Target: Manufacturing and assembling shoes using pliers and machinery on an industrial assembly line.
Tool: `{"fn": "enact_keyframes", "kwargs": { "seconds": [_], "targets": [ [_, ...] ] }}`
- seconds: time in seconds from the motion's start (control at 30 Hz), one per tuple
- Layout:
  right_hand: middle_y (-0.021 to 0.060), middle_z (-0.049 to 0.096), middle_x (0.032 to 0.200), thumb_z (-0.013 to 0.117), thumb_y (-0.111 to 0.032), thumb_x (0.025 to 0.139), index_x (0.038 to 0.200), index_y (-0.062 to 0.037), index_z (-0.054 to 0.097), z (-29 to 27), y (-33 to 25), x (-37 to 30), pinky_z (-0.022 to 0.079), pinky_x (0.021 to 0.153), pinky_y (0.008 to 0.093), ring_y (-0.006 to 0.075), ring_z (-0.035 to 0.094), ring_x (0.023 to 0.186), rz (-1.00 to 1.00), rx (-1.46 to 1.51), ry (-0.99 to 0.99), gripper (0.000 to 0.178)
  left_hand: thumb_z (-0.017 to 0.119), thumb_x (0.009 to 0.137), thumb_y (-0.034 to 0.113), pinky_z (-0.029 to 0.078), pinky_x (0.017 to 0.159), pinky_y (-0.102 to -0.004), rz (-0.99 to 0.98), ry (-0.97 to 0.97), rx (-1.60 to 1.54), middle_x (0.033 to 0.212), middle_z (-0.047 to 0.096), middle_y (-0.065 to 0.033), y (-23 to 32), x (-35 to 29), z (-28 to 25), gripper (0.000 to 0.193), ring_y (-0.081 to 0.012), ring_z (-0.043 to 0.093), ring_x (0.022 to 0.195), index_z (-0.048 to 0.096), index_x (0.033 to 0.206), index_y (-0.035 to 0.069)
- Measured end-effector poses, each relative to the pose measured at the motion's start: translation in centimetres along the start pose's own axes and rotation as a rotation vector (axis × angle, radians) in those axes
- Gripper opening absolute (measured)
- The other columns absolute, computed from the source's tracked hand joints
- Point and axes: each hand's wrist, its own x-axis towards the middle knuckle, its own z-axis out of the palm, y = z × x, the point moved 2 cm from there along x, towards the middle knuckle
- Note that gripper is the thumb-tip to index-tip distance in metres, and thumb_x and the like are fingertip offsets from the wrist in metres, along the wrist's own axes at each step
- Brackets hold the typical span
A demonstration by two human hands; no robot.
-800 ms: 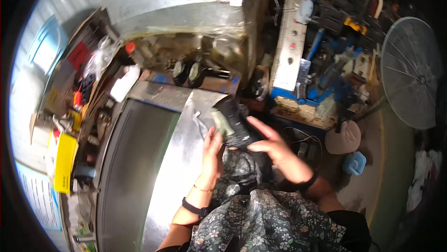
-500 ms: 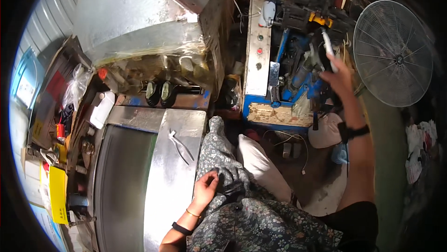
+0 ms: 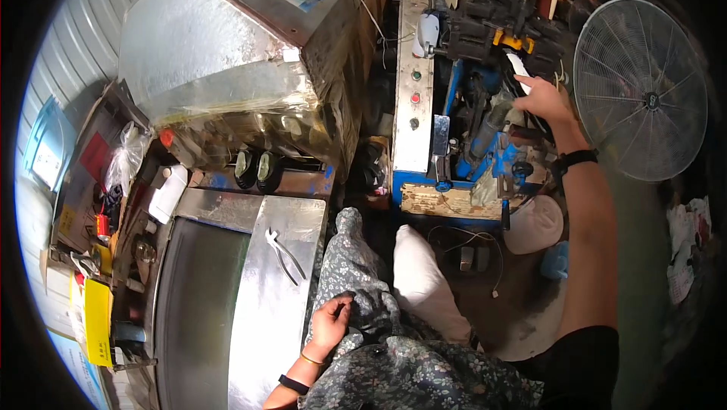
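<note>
My right hand (image 3: 547, 99) is stretched forward at the machine (image 3: 415, 126). Its fingers grip a long, narrow white piece (image 3: 518, 69) with a dark edge, shaped like a shoe sole, just below a yellow part (image 3: 513, 42) of the machine. Over my lap, on the floral apron (image 3: 347, 255), rests my left hand (image 3: 329, 325). Thumb and fingertips there are pressed together, and whatever they may hold is too small to name. Metal pincers (image 3: 285, 255) lie on the steel surface (image 3: 261, 311) to the left of my knee, with no hand on them.
A caged fan (image 3: 642, 92) stands at the right. Two dark shoes (image 3: 257, 170) sit beneath the metal hood (image 3: 219, 39). A dark belt (image 3: 198, 296) runs at the left, with a white bottle (image 3: 167, 193) beside it. A white cable (image 3: 496, 258) trails near a pale round container (image 3: 534, 226).
My right hand has moved slightly forward and left with the white piece, bringing it close under the yellow part. My left hand stays over my lap. The view has shifted a little.
</note>
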Motion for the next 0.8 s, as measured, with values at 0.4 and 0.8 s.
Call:
{"fn": "enact_keyframes", "kwargs": {
  "seconds": [0.4, 0.8],
  "targets": [
    [0.0230, 0.030, 0.151, 0.068, -0.041, 0.073, 0.146, -0.0357, 0.036, 2.0, -3.0, -3.2, 0.039, 0.104, 0.0497, 0.0493, 0.041, 0.127, 0.240, -0.122, -0.029, 0.081, 0.064, 0.086, 0.010, 0.053, 0.076, -0.0349, 0.145, -0.022, 0.160, 0.097, 0.070, -0.0150, 1.3, 0.2, 0.6, 0.017, -0.0290, 0.068, 0.086, 0.068, 0.102, 0.005],
    [0.0202, 0.041, 0.147, 0.066, -0.034, 0.082, 0.144, -0.0053, 0.041, 6.9, 5.7, 9.9, 0.029, 0.111, 0.0368, 0.0309, 0.039, 0.135, -0.160, 0.074, -0.122, 0.072, 0.057, 0.093, 0.017, 0.052, 0.082, -0.0365, -0.142, 0.388, 0.171, 0.099, 0.069, -0.0157, -2.6, -7.3, -9.6, 0.021, -0.0306, 0.067, 0.091, 0.068, 0.105, 0.005]
  ]
}}
